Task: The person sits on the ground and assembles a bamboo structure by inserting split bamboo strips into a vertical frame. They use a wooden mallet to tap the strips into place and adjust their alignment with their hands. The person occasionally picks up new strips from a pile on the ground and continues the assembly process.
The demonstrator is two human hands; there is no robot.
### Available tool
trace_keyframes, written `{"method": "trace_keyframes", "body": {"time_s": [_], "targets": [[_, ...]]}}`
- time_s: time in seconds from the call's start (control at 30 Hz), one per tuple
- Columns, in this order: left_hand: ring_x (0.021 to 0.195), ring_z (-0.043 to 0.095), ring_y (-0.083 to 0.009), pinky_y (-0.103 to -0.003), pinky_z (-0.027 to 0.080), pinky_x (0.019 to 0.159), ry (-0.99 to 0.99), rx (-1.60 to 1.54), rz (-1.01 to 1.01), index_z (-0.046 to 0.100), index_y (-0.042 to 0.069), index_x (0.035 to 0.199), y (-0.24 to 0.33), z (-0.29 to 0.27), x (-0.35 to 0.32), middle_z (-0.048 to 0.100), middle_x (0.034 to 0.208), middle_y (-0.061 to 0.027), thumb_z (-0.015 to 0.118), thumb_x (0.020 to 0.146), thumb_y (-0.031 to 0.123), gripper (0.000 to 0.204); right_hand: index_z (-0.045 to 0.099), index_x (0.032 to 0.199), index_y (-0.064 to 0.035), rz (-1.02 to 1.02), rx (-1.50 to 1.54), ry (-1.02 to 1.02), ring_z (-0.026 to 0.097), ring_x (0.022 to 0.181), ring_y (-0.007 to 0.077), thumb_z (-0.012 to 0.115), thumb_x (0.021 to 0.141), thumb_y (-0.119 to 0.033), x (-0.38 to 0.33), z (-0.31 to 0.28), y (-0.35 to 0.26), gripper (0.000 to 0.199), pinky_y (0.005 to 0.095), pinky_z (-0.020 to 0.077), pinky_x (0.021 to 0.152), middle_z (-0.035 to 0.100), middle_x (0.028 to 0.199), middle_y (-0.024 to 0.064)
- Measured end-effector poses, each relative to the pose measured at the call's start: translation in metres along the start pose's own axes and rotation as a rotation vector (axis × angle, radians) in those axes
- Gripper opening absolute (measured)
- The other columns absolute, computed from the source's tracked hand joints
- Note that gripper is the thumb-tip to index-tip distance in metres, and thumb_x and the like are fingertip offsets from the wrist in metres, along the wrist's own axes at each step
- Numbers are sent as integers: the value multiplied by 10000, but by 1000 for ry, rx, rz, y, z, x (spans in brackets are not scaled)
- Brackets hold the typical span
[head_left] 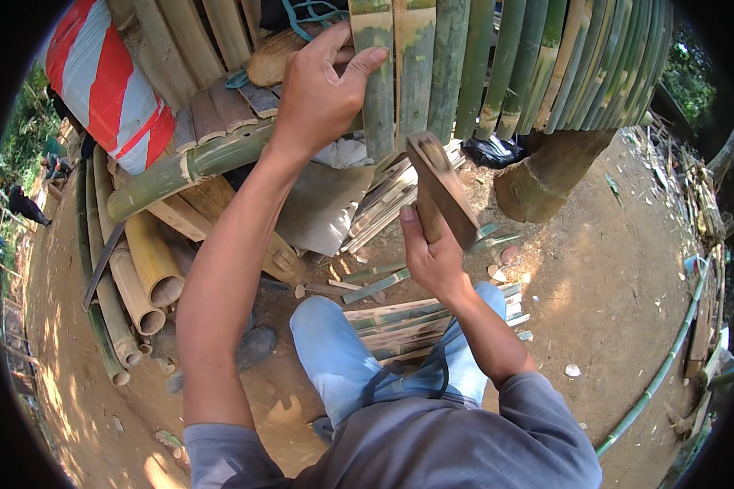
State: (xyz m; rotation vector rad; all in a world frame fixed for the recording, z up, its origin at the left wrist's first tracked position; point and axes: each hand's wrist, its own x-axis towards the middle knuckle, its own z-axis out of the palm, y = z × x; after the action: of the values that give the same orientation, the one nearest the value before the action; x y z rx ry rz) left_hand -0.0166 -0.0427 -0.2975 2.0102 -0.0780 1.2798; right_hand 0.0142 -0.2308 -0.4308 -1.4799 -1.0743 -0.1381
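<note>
My left hand (322, 102) is raised at the top centre, gripping the left edge of an upright bamboo slat (375, 106). Its thumb lies against the slat's face, and the other fingers are partly hidden. In my right hand (435, 254) is a hatchet (448, 191), held by its short wooden handle. The hatchet's dark, wedge-shaped head stands just below the lower ends of the slats. A row of green bamboo slats (514, 69) runs from the held one toward the right. Beneath my left wrist lies a thick green bamboo pole (220, 163).
Bamboo poles (155, 273) lie stacked at the left, beside a red-and-white striped wrapped bundle (110, 90). A thick bamboo post (546, 183) stands under the slat row. Split bamboo strips (408, 326) lie between my knees. A long green pole (661, 383) curves along the right.
</note>
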Motion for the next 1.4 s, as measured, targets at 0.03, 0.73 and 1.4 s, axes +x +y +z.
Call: {"method": "trace_keyframes", "body": {"time_s": [0.03, 0.73, 1.4], "targets": [[864, 706, -179, -300, 512, 709, 2, -16, -5, 644, -5, 1085, 0, 1, 0, 728, 943, -138, 633, 915, 134, 220, 554, 868, -18, -132, 53, 77, 576, 497, 262, 634, 934, -123, 1, 0, -4, 147, 348, 424, 466, 521, 564, 112], [824, 719, -246, -343, 517, 680, -1, -18, 26, 674, 24, 1074, -10, -1, 3, 727, 887, -159, 666, 891, 181, 242, 514, 867, -18, -182, 58, -1, 449, 543, 72, 548, 983, -106, -12, -4, 7, 150, 252, 357, 474, 486, 619, 8], [798, 702, -194, -318, 509, 677, 11, -15, 35, 671, 21, 1078, -11, -1, 3, 728, 882, -132, 659, 901, 186, 242, 568, 847, -4, 60, 66, -10, 481, 523, 194, 595, 940, -110, 6, 17, 21, 144, 347, 385, 494, 523, 599, 84]]}}
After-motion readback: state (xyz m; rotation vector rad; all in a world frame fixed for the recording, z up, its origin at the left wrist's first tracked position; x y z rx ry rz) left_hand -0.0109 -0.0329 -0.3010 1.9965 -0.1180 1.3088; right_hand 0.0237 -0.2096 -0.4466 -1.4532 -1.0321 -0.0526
